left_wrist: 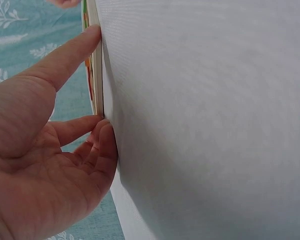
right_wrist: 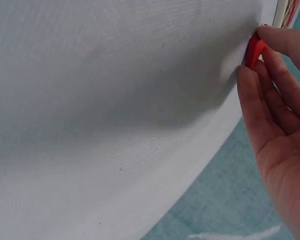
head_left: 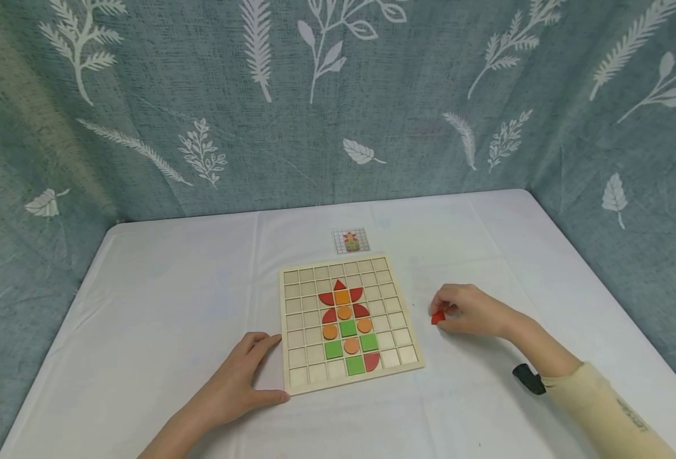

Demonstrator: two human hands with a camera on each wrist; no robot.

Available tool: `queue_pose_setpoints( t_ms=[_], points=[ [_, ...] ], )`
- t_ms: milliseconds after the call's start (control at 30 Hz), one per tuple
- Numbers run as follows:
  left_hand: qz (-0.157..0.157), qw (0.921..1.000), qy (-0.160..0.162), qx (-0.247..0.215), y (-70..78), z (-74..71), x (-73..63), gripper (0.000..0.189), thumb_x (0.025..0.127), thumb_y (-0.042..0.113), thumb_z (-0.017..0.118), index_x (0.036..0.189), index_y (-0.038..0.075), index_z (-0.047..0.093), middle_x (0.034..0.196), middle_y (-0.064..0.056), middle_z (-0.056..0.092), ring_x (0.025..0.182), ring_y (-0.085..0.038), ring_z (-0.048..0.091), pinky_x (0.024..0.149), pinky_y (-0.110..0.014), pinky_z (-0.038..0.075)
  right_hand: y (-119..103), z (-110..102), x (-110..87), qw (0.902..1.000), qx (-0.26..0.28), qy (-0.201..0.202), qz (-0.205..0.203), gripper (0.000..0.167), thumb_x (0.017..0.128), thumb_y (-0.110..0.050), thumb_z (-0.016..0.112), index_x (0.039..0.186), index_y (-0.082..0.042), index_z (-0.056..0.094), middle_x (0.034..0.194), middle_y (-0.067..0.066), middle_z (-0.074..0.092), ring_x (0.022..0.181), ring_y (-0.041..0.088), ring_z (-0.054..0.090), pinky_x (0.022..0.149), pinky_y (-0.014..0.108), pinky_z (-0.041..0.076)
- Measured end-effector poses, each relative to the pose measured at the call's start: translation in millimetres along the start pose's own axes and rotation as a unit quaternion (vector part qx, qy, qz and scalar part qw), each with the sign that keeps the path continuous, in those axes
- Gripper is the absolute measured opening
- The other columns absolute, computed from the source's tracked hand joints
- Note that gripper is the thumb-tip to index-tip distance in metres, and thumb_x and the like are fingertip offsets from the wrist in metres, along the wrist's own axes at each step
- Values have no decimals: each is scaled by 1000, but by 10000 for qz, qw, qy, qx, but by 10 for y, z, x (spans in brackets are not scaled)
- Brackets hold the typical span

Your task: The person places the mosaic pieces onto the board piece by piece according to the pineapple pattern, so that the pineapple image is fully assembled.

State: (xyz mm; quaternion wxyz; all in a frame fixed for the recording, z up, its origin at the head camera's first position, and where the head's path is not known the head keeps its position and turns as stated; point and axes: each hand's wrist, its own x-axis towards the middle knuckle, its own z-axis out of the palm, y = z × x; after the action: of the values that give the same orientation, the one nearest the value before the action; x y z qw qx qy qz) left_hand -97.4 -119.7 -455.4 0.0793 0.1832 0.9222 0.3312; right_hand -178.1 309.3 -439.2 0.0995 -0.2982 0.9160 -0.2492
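Observation:
A wooden grid board [head_left: 315,379] lies on the table with red, orange and green flat pieces set in its squares. At its left side is my left hand [head_left: 237,382], thumb and forefinger spread and touching the board's edge. In the left wrist view the same hand [left_wrist: 50,130] has its fingertips against the side of the board [left_wrist: 97,75]. To the right of the board, my right hand [head_left: 476,311] pinches a small red piece [head_left: 438,317] close to the tablecloth. The right wrist view shows the red piece [right_wrist: 255,51] between thumb and fingers; its full outline is hidden.
A small pattern card [head_left: 351,241] with a printed grid lies just beyond the board. White cloth [head_left: 171,306] covers the table. A leaf-patterned blue-green curtain [head_left: 292,153] hangs behind and at both sides. A black object [head_left: 529,378] sits at the right wrist by the sleeve.

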Motion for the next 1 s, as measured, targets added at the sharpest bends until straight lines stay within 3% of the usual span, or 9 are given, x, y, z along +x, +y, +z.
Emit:
queue_pose_setpoints(
  t_ms=[200, 433, 867, 1000],
  points=[
    [-6, 10000, -23, 3, -1, -3, 6, 92, 69, 40, 87, 142, 4, 46, 131, -9, 44, 117, -27, 47, 98, -50, 42, 24, -15, -35, 9998, -82, 181, 77, 21, 81, -10, 78, 100, -13, 68, 97, -8, 62, 90, 12, 58, 80, 30, 52],
    [-65, 10000, -37, -14, -4, -3, 10, 92, 68, 40, 88, 143, 5, 46, 131, -9, 44, 118, -29, 47, 99, -50, 41, 80, -65, -121, 9981, 87, 380, 486, 27, 78, -16, 82, 101, -11, 68, 98, -4, 63, 90, 15, 58, 80, 32, 52],
    [-24, 10000, -16, 4, -5, 13, 3, 92, 69, 41, 88, 142, 4, 46, 130, -9, 44, 118, -29, 47, 99, -50, 41, 199, 20, -131, 9955, 627, 525, 478, 22, 80, -13, 81, 99, -13, 69, 92, -5, 64, 84, 12, 57, 76, 26, 51],
    [-13, 10000, 3, 50, -4, 16, 5, 92, 68, 40, 88, 142, 4, 46, 130, -9, 45, 117, -28, 47, 99, -50, 41, 218, 32, -136, 9951, 759, 534, 333, 23, 83, -12, 78, 105, -13, 71, 99, -6, 66, 89, 11, 59, 79, 26, 51]
  ],
)
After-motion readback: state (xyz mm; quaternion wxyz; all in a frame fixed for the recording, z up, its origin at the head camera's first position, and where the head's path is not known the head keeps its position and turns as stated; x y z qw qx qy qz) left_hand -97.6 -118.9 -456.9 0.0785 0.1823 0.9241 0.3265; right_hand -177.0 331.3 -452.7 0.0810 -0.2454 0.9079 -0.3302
